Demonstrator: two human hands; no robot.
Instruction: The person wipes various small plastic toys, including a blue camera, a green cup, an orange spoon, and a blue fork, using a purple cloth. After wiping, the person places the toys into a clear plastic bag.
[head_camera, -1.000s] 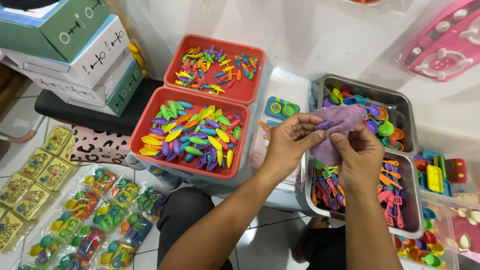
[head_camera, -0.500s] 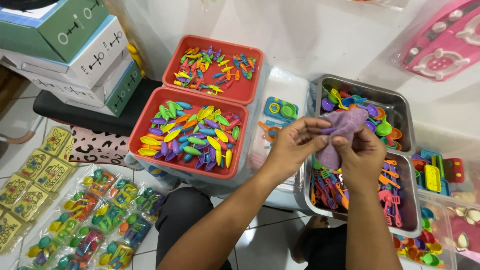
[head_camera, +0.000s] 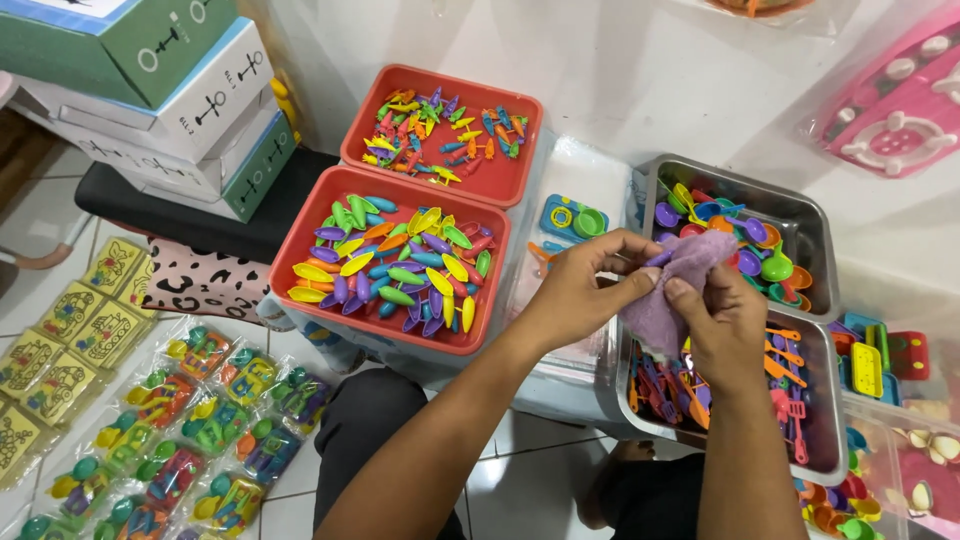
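Observation:
Both my hands hold a small purple cloth (head_camera: 668, 290) over the metal trays on the right. My left hand (head_camera: 585, 285) pinches its left edge between thumb and fingers. My right hand (head_camera: 722, 325) grips the cloth from below and from the right, thumb pressed into it. Whether something sits inside the cloth is hidden. Under the hands is a steel tray (head_camera: 822, 440) of small colourful toy utensils, and behind it a second steel tray (head_camera: 815, 225) of toy spoons and bowls.
Two red trays sit to the left: the near one (head_camera: 300, 235) holds colourful oval pieces, the far one (head_camera: 520, 120) small mixed pieces. Packed toy bags (head_camera: 190, 430) lie on the floor at left. Stacked boxes (head_camera: 170, 90) stand at the back left.
My hands have shifted the purple cloth slightly, the fingers working and re-gripping it; the cloth stays over the metal trays.

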